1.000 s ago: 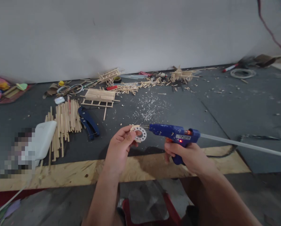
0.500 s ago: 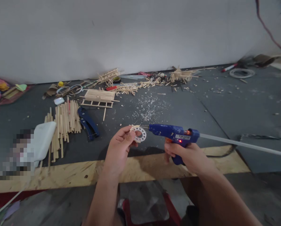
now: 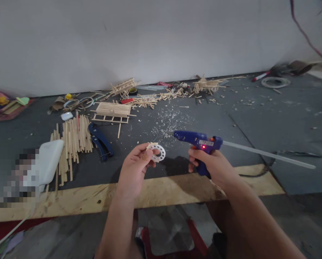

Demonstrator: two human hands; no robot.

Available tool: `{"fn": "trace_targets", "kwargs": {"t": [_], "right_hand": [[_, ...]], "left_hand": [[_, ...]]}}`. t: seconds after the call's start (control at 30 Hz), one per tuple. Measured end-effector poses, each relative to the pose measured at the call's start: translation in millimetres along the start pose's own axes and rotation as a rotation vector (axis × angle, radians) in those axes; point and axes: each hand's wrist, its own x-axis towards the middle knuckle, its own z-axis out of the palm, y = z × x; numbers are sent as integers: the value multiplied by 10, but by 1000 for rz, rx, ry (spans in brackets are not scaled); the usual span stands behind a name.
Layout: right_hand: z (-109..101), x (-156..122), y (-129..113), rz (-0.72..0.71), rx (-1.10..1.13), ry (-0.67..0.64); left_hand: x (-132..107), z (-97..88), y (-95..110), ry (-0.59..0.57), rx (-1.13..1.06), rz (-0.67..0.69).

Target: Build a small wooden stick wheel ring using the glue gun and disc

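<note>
We have a white ring (image 3: 163,153), pierced with a circle of small holes, held up over the near side of the dark tabletop (image 3: 285,122), pinched between the thumb and fingers of our left hand (image 3: 134,165). Small pale wood pieces (image 3: 152,144) sit along its upper left edge and another bit shows at the lower edge; the right side of the rim looks bare, so we judge the ring only partly built up, though our fingers hide some of it. Our right hand (image 3: 218,166) is wrapped round the grip of a blue glue gun (image 3: 190,137), its red light on and a long glue stick (image 3: 268,154) jutting from the back. The nozzle stands apart from the ring. Farther off, a slatted wooden frame (image 3: 112,110) and a stick-built model (image 3: 206,85) by the wall look further along, while a pile of wooden sticks (image 3: 77,135) lies unassembled beside a blue cutter (image 3: 101,142)
</note>
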Motion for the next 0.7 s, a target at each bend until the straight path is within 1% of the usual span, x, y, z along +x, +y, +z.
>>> {"fn": "trace_targets", "kwargs": {"t": [0.1, 0.2, 0.27, 0.37, 0.43, 0.47, 0.5, 0.53, 0.57, 0.6, 0.67, 0.7], "right_hand": [[-10, 93, -82, 26, -36, 59], [-53, 153, -175, 104, -82, 91], [-139, 164, -225, 144, -136, 126], [-381, 130, -290, 156, -273, 136], [-572, 84, -343, 97, -367, 201], [-652, 58, -374, 34, -390, 262], [-709, 32, -407, -33, -425, 358], [-735, 6, -440, -95, -466, 415], [-724, -17, -471, -151, -510, 446], [-673, -38, -495, -196, -554, 437], [-454, -67, -511, -234, -642, 292], [-299, -73, -495, -237, -688, 166]], "left_hand": [[17, -46, 51, 46, 20, 48], [52, -122, 99, 141, 59, 110], [82, -180, 118, 207, 84, 143], [126, -258, 130, 283, 102, 183], [147, -301, 134, 323, 110, 194], [154, -320, 137, 337, 114, 196], [159, -337, 140, 346, 118, 197], [162, -351, 143, 350, 121, 197], [163, -363, 148, 353, 123, 196], [163, -373, 153, 357, 124, 196], [162, -386, 165, 366, 121, 199], [162, -388, 171, 370, 119, 204]]}}
